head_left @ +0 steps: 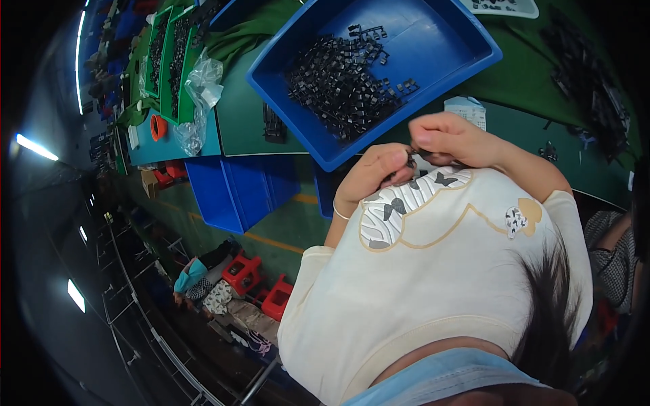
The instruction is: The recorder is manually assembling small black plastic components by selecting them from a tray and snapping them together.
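A small black plastic part [411, 161] is being held between the person's two hands, just in front of the near corner of the blue tray [467, 37]. The left hand [376, 174] is curling around it from below, fingers closed into a pinch, while the right hand [450, 139] is bearing down from above, its fingertips pressed onto the same piece. Only a sliver of the part is showing between the fingers, so its exact shape is hard to tell.

It looks as though the hands are fitting or pressing the little piece together, a mid-step of bench assembly rather than picking or setting down. The next move probably calls for a firm, steady squeeze with the fingertips kept aligned, since the piece is tiny and could easily slip.

Inside the blue tray a heap of small black plastic parts [342, 81] is lying, spread toward its near wall. Left of the tray, crumpled clear plastic bags [201, 91] are sitting on the green table top [247, 111], and beyond them green trays of dark parts [172, 57] are lined up. Below the tray's near edge, a blue bin [233, 189] is standing on the floor, and farther out red stools [254, 281] are clustered.
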The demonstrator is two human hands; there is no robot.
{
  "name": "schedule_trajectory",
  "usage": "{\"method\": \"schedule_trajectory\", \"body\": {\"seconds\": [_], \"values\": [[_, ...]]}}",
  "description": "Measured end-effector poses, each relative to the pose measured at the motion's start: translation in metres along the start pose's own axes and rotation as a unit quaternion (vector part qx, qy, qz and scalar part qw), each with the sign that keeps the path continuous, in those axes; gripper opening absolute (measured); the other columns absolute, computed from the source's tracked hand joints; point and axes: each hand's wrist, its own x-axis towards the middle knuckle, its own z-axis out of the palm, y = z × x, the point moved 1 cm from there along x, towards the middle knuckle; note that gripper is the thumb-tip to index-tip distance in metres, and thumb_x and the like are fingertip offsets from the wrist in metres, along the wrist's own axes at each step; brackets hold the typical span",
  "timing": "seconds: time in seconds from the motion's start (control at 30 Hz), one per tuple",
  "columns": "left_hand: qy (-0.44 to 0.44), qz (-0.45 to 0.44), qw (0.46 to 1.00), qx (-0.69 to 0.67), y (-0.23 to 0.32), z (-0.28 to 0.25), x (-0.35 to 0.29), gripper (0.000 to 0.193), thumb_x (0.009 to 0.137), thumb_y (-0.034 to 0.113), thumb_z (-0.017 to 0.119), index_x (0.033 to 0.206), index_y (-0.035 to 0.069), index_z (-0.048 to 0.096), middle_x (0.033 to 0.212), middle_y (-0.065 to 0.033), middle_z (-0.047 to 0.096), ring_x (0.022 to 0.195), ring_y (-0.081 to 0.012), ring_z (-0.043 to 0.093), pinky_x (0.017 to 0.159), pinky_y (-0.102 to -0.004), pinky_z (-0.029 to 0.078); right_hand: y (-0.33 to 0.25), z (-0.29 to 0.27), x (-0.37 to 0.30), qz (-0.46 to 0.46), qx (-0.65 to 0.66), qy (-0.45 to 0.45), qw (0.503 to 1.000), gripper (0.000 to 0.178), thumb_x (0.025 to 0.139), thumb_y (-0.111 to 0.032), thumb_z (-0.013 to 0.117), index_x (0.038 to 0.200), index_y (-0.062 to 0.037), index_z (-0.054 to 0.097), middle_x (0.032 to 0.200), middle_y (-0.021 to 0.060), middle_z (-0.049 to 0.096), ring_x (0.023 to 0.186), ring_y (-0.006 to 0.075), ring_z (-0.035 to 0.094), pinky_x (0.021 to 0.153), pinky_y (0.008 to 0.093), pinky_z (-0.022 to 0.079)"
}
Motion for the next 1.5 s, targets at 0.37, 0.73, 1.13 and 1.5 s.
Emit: {"method": "schedule_trajectory", "body": {"seconds": [0.37,0.73,1.13,1.5], "values": [[-0.024,0.180,0.963,-0.199,0.005,-0.030,0.020,0.034,0.079,0.041,0.033,0.062,0.012,0.030,0.058,0.0026,0.030,0.049,-0.0071,0.030,0.047,-0.0184,0.026,0.000,-0.022,-0.013,-0.106,0.039,0.030,0.993,0.015,0.080,-0.018,0.038,0.075,-0.0045,0.039,0.065,0.0060,0.046,0.040,0.0039,0.034,0.037,0.0147,0.028],[0.125,0.192,0.961,-0.154,0.006,-0.029,0.033,0.009,0.078,0.012,0.041,0.085,0.006,0.043,0.079,-0.0050,0.048,0.072,-0.0148,0.049,0.066,-0.0286,0.042,0.021,-0.036,0.019,-0.034,-0.095,0.182,0.978,0.021,0.080,-0.027,0.039,0.088,-0.0083,0.044,0.056,-0.0028,0.038,0.041,0.0019,0.026,0.035,0.0144,0.018],[0.154,0.221,0.961,-0.063,-0.002,-0.036,0.046,0.022,0.081,0.015,0.036,0.094,0.000,0.045,0.101,-0.0154,0.046,0.094,-0.0220,0.045,0.080,-0.0304,0.036,0.027,-0.039,0.030,-0.023,-0.129,0.208,0.969,0.022,0.077,-0.026,0.042,0.079,-0.0063,0.050,0.055,-0.0015,0.043,0.042,0.0037,0.033,0.036,0.0158,0.023],[0.129,0.103,0.914,-0.371,-0.021,-0.044,0.027,0.005,0.076,0.010,0.043,0.079,0.007,0.045,0.065,-0.0017,0.050,0.075,-0.0152,0.051,0.086,-0.0373,0.031,0.059,-0.005,0.025,-0.211,-0.406,0.144,0.878,0.015,0.072,-0.020,0.048,0.070,-0.0056,0.048,0.061,0.0115,0.050,0.054,0.0283,0.049,0.048,0.0341,0.039]]}}
